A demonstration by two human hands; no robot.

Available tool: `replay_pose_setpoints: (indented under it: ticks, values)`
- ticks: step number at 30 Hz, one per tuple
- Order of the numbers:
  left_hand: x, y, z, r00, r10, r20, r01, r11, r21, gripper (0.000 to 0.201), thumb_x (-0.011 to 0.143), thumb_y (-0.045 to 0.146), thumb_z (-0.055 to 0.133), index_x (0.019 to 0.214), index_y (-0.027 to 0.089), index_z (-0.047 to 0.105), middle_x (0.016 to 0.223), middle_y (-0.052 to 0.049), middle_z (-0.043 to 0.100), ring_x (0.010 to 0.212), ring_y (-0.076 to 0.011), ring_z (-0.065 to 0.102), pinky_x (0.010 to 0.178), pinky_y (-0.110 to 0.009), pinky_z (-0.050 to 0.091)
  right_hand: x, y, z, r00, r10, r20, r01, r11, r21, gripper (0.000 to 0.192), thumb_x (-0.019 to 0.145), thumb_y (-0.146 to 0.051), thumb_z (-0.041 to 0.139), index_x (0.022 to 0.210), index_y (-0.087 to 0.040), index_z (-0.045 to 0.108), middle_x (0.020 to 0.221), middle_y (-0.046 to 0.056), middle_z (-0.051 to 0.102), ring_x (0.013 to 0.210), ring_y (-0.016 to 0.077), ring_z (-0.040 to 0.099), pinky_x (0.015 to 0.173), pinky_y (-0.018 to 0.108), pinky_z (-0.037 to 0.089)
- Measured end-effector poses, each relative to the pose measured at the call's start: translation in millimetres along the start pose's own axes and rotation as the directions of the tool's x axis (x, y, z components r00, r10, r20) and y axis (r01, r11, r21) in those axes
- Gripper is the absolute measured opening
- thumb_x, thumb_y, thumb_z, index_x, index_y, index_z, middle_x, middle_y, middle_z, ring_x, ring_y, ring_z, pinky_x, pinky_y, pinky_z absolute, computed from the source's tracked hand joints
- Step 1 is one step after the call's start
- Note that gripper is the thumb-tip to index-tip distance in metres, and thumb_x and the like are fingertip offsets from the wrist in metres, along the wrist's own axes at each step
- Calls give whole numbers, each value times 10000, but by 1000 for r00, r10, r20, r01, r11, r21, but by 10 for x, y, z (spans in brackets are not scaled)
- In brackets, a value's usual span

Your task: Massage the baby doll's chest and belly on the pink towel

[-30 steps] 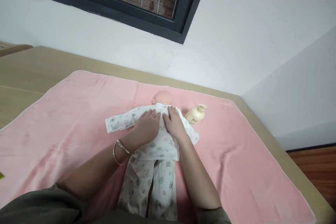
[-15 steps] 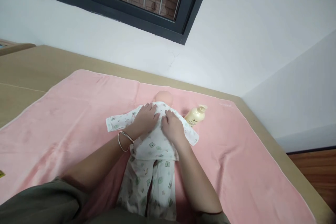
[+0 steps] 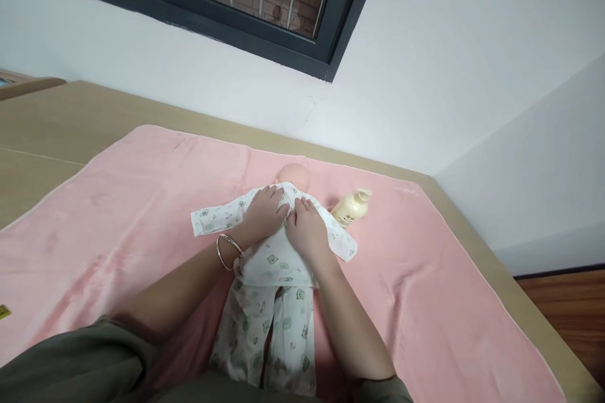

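Hands pressing a doll's printed top flat: the left hand and the right hand are lying palm-down, side by side and almost touching, on the chest of the doll, which is lying on its back near the middle of the pink towel on the bench, head pointing toward the wall; the fingers of both hands are resting extended and close together, gripping nothing. Smoothing here is probably best done with even, light pressure from the centre line outward, so that the fabric is not bunching under the palms. Counted: one doll; one towel; one cream pump bottle lying just beside the doll's shoulder; one bangle sitting on the left wrist; two hands.
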State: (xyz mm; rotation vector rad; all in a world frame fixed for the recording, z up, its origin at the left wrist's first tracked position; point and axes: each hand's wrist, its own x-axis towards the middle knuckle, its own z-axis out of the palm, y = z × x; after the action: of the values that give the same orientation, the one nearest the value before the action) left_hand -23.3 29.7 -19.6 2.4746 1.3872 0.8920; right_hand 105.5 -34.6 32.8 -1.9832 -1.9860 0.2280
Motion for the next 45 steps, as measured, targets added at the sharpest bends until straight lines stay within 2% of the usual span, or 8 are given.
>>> replay_pose_setpoints:
  ticks: [4, 11, 14, 21, 30, 37, 41, 45]
  values:
    - [18, -16, 22, 998, -55, -11, 55, 998, 34, 460, 987, 317, 381, 1330, 90, 586, 1367, -215, 621, 1317, -354, 529, 1155, -547, 408, -21, -33, 23, 1000, 12, -9, -12, 1000, 9, 531, 1020, -233, 359, 1488, -40, 521, 1540, 218, 521, 1496, 321, 409, 1239, 468, 305]
    - [-15, 50, 39, 998, -65, -20, 66, 997, 38, 482, 996, 335, 396, 1378, 93, 564, 1432, -208, 590, 1374, -365, 493, 1185, -561, 372, 214, 405, 107, 997, -74, 17, 68, 967, 245, 640, 1063, -444, 337, 1596, -90, 368, 1694, 152, 283, 1600, 275, 181, 1296, 478, 170]
    - [-15, 58, 47, 997, -69, -19, 70, 996, 50, 485, 999, 344, 405, 1387, 97, 557, 1437, -199, 591, 1380, -362, 492, 1186, -562, 372, 248, 502, 158, 996, -91, 2, 87, 959, 268, 676, 1060, -508, 336, 1601, -103, 363, 1700, 150, 265, 1602, 273, 174, 1302, 485, 142]
    - [-19, 75, 49, 996, -84, -13, 85, 994, 64, 473, 1001, 331, 413, 1386, 101, 564, 1442, -195, 592, 1376, -352, 503, 1183, -550, 379, 250, 462, 156, 997, -78, -4, 76, 969, 234, 663, 1052, -463, 353, 1588, -74, 380, 1691, 169, 282, 1593, 292, 203, 1299, 484, 154]
    - [-43, 142, 31, 995, -93, -31, 96, 990, 106, 489, 1001, 292, 377, 1390, 58, 560, 1435, -221, 594, 1384, -370, 497, 1178, -561, 380, 48, 102, 31, 998, -24, 51, 20, 997, 72, 607, 1045, -280, 295, 1571, 16, 354, 1644, 248, 348, 1571, 336, 257, 1277, 507, 202]
    - [-254, 432, 55, 997, -33, -73, 42, 991, 127, 500, 985, 220, 404, 1442, 63, 529, 1543, -219, 512, 1477, -391, 407, 1199, -561, 365, 214, 311, 19, 999, -33, 32, 29, 992, 126, 521, 1031, -288, 349, 1485, -77, 497, 1650, 191, 372, 1561, 308, 289, 1277, 515, 214]
    - [-86, 152, 42, 998, -4, -65, 9, 997, 78, 436, 977, 214, 400, 1344, 96, 602, 1427, -192, 616, 1393, -331, 511, 1169, -523, 426, 104, 138, 69, 1000, 14, 19, -15, 999, 38, 569, 1039, -243, 328, 1545, 9, 399, 1642, 257, 348, 1566, 345, 263, 1272, 521, 224]
    - [75, -177, -4, 988, 154, 12, -154, 984, 91, 375, 993, 204, 348, 1172, 155, 674, 1206, -146, 722, 1192, -275, 636, 1072, -499, 514, -50, -66, 104, 999, -38, 38, 37, 999, 10, 587, 1005, -188, 381, 1560, 4, 390, 1653, 255, 324, 1573, 377, 228, 1274, 520, 227]
